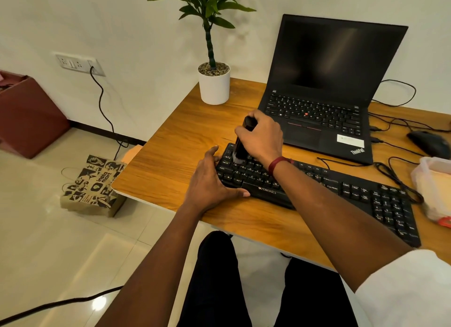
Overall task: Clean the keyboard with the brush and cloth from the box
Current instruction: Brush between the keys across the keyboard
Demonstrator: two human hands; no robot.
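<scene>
Black keyboard (324,187) lies slantwise on the wooden worktop (175,141), near its front edge, left end farther from the person, number pad nearest at 4 o'clock. Brush (240,146), black-bodied, stands nearly upright over the keyboard's left end; pale bristles touch the keys near the top-left rows. Right hand (262,136): grip closed around the brush's upper barrel, fingers wrapped, red band on the wrist. Left hand (211,180): grip loose and holding nothing, palm down on the worktop, fingers on the keyboard's left edge, thumb along its front edge, steadying it. At 12 o'clock from the keyboard, an open black laptop (324,87), screen dark. At 11 o'clock, a white pot with a green plant (214,82) by the wall. At 3 o'clock, a translucent plastic box (433,187) at the frame's edge; contents unclear. Black mouse (428,143) at 2 o'clock, cables trailing between. Off the worktop at 9 o'clock, a printed paper bag (94,185) on the tiled floor.
</scene>
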